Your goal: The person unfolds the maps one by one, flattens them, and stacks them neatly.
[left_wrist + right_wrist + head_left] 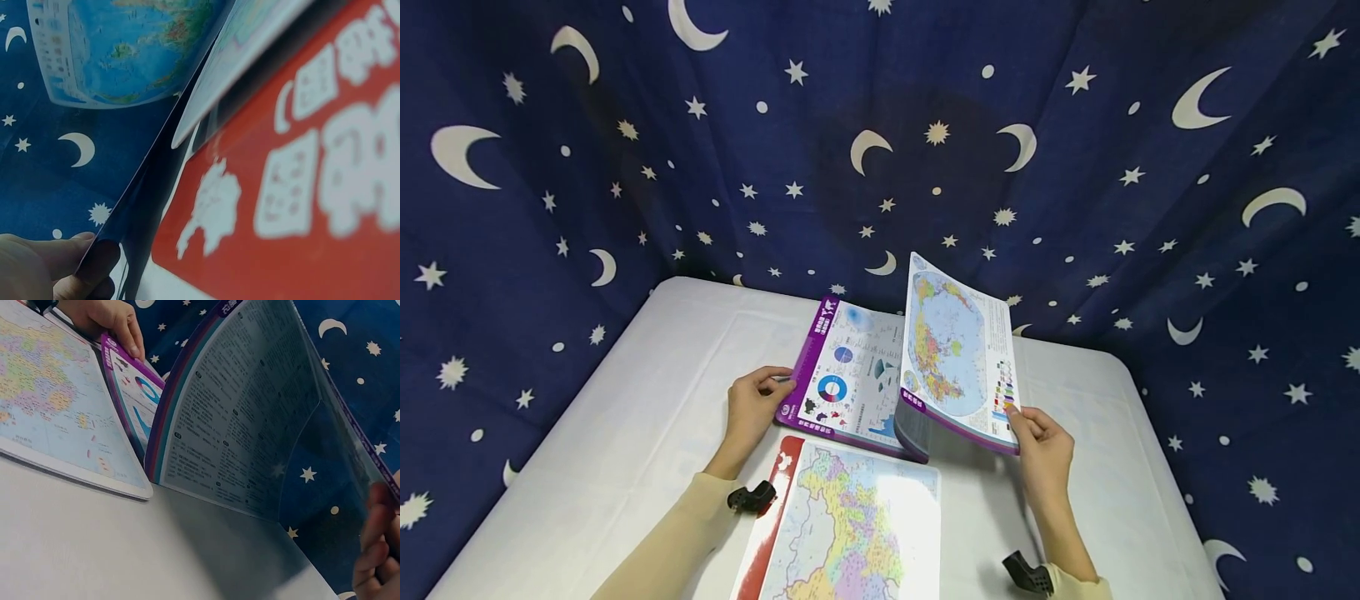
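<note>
A purple-edged folding world map (962, 350) is partly unfolded, its right panel raised off the table and its left panel (850, 375) lying low with charts on it. My left hand (752, 408) pinches the left purple edge between thumb and fingers; the left wrist view shows the hand (56, 265) on that thin edge. With thumb and fingers, my right hand (1047, 454) grips the raised panel's lower right corner. The right wrist view shows the panel's back (231, 419), covered in small text, bending upward.
A glossy map with a red left edge (842, 517) lies on the white table (647, 417) nearer to me, just below the purple one. A dark blue curtain (820, 167) with moons and stars hangs behind and beside the table. Each wrist wears a small black camera.
</note>
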A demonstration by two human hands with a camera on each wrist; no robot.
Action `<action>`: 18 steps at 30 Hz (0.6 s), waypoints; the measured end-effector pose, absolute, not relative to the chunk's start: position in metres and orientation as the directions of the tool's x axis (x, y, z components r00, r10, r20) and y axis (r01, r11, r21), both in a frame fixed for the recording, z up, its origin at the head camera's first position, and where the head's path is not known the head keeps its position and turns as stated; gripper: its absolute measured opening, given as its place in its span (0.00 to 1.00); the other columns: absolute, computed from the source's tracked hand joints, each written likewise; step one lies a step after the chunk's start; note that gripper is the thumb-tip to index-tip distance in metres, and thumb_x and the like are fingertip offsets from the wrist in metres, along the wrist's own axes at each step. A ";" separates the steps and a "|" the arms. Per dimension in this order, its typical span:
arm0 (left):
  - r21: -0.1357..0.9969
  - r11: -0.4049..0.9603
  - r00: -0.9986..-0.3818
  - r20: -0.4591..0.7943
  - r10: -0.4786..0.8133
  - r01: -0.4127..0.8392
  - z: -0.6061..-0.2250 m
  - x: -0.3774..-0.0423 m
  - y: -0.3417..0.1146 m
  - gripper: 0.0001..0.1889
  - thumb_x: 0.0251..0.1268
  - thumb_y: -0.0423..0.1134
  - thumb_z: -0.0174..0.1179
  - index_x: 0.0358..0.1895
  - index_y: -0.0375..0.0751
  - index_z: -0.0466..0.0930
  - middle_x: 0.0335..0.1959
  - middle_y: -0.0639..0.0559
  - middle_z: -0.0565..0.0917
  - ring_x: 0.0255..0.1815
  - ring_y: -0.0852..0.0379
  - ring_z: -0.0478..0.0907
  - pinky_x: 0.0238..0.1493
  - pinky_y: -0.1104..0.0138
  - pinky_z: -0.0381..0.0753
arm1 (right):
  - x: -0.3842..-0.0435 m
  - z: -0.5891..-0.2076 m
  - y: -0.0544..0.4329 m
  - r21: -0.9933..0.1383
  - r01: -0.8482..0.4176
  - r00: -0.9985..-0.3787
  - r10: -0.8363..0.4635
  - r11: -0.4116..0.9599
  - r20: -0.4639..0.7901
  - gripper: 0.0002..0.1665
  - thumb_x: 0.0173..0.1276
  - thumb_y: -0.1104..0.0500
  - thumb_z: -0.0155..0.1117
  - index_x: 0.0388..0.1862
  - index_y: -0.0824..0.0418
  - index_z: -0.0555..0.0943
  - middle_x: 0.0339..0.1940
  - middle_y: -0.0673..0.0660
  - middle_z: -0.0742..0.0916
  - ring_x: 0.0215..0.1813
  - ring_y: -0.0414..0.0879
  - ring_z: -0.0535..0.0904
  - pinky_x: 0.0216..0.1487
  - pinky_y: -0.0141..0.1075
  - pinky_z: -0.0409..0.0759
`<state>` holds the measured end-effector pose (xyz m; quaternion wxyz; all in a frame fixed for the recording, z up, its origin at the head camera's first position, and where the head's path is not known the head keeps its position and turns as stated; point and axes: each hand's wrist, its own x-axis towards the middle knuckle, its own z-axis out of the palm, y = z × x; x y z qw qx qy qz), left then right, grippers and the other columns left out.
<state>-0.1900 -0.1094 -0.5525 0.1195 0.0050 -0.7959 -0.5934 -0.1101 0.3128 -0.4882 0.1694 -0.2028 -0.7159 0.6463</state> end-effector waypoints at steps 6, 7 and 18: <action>0.950 0.289 -0.974 0.170 -0.152 0.121 -0.551 -0.188 -0.110 0.10 0.65 0.37 0.75 0.47 0.41 0.91 0.22 0.50 0.88 0.26 0.53 0.84 0.41 0.72 0.74 | -0.108 -0.490 0.318 -0.997 0.067 -0.847 0.531 0.049 -0.031 0.16 0.75 0.58 0.70 0.46 0.73 0.82 0.25 0.46 0.90 0.22 0.35 0.84 0.21 0.25 0.78; 0.950 0.289 -0.973 0.170 -0.154 0.120 -0.551 -0.188 -0.110 0.10 0.65 0.37 0.75 0.47 0.41 0.91 0.22 0.50 0.88 0.26 0.53 0.84 0.41 0.72 0.74 | -0.108 -0.491 0.319 -0.997 0.068 -0.845 0.533 0.048 -0.032 0.16 0.75 0.58 0.71 0.46 0.73 0.82 0.25 0.46 0.90 0.22 0.35 0.83 0.21 0.25 0.77; 0.950 0.295 -0.969 0.164 -0.183 0.105 -0.551 -0.188 -0.113 0.09 0.65 0.36 0.75 0.46 0.40 0.91 0.22 0.48 0.88 0.27 0.52 0.84 0.42 0.72 0.74 | -0.104 -0.491 0.331 -0.997 0.067 -0.825 0.563 0.033 -0.037 0.14 0.74 0.58 0.71 0.44 0.70 0.84 0.23 0.45 0.90 0.21 0.33 0.81 0.18 0.25 0.72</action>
